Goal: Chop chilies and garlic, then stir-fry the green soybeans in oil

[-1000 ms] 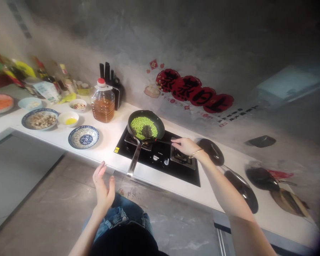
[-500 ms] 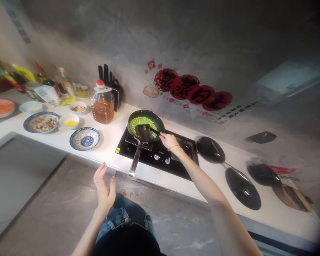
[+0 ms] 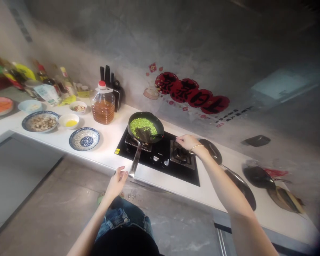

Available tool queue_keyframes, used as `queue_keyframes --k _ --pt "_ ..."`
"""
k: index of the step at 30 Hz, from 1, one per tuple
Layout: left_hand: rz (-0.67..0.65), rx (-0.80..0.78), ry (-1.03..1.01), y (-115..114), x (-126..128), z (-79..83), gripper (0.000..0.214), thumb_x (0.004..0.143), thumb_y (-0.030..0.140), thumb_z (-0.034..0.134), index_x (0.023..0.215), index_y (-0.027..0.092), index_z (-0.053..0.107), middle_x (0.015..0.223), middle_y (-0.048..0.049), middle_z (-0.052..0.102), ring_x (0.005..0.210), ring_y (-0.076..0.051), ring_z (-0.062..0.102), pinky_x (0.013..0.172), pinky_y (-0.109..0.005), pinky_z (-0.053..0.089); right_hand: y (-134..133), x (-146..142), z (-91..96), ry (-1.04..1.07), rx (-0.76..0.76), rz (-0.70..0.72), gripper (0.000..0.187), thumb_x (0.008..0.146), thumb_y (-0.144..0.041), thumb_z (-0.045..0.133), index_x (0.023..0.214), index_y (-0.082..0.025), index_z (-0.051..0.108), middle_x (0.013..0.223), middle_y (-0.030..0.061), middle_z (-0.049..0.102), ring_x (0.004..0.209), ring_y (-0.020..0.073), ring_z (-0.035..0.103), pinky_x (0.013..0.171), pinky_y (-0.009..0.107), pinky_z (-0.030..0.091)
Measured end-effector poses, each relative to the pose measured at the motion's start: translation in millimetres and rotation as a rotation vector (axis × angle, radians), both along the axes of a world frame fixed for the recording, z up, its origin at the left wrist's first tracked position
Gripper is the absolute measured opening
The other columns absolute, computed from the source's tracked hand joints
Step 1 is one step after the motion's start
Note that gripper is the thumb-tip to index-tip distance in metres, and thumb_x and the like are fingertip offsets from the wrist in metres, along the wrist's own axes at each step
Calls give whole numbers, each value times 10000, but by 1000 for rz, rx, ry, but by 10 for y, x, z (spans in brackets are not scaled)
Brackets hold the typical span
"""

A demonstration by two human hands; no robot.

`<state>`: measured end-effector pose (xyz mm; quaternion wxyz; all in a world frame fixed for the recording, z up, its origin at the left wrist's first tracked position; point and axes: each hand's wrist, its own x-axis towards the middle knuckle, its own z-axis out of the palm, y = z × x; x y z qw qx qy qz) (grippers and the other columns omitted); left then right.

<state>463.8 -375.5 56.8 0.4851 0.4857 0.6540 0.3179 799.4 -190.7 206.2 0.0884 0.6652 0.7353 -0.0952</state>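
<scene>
A black frying pan [image 3: 160,127] of green beans [image 3: 140,124] sits on the left burner of a black gas hob [image 3: 154,165]. A dark spatula [image 3: 144,134] lies in the pan, its handle pointing right over the rim. My right hand [image 3: 186,141] is at the far end of that handle above the right burner, fingers closed together on it. My left hand [image 3: 118,180] reaches up to the tip of the pan's long metal handle [image 3: 135,160], fingers stretched out and just touching it.
On the white counter [image 3: 109,151] left of the hob stand an oil bottle [image 3: 103,106], a knife block [image 3: 115,91], a blue patterned bowl [image 3: 84,138], a small bowl of yellow liquid [image 3: 68,121] and a plate of food [image 3: 40,121]. Dark lids [image 3: 244,188] and utensils lie to the right.
My right hand pushed the spatula into the beans, then drew back to the right. My left hand rose from beside my leg to the tip of the pan handle.
</scene>
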Motion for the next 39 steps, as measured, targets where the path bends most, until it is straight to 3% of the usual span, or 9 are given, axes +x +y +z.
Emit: queue_keyframes --k 5,9,17,22,27,31,34,39 --pt "-2 -23 41 -67 -13 -108 479 852 445 478 1245 172 504 1098 -129 692 1026 -243 660 936 -387 464 141 -176 -339 23 87 -95 362 957 -247 463 1237 -179 683 1253 76 668 1167 228 630 1018 298 446" --pt "77 14 29 -139 -107 -190 487 843 472 482 1226 174 519 1117 -138 684 1066 -249 650 965 -395 451 245 -267 -452 76 137 -117 376 961 -235 456 1268 -155 658 1269 97 655 1201 234 607 1039 308 429" --pt "154 3 -6 -127 -190 -150 461 822 435 510 1198 170 549 1127 -132 692 1052 -246 660 965 -388 463 47 -358 -305 227 140 24 360 944 -290 498 1241 -202 682 1144 48 725 1057 242 685 962 329 494" --pt "93 -107 -218 49 -38 -130 475 801 538 552 1073 156 633 1028 -123 725 974 -260 688 891 -368 508 -165 -495 -251 185 107 159 336 929 -259 524 1214 -232 700 1142 43 725 1043 240 692 973 335 490" --pt "-20 -347 -459 245 163 42 520 812 600 569 1009 122 629 876 -135 743 760 -233 711 652 -316 554 -270 -263 -25 149 115 89 333 926 -283 533 1206 -228 706 1077 50 747 976 241 715 918 340 526" --pt "-39 -382 -480 256 224 138 450 816 553 613 963 128 607 780 -124 742 661 -206 702 598 -294 552 -278 -60 91 124 88 62 295 901 -270 571 1140 -237 741 1085 41 745 999 245 709 933 333 521" --pt "-21 -354 -492 219 229 108 427 804 542 630 927 133 614 766 -116 742 653 -205 703 601 -297 550 -323 -88 -90 128 89 40 302 913 -266 563 1164 -237 730 1144 50 724 1052 257 689 983 357 495" --pt "17 -318 -478 146 184 -60 481 739 581 655 922 137 624 812 -117 751 698 -209 702 629 -303 544 -513 -327 -743 255 20 -184 402 937 -260 552 1322 -156 607 1064 120 745 948 232 721 939 341 523"
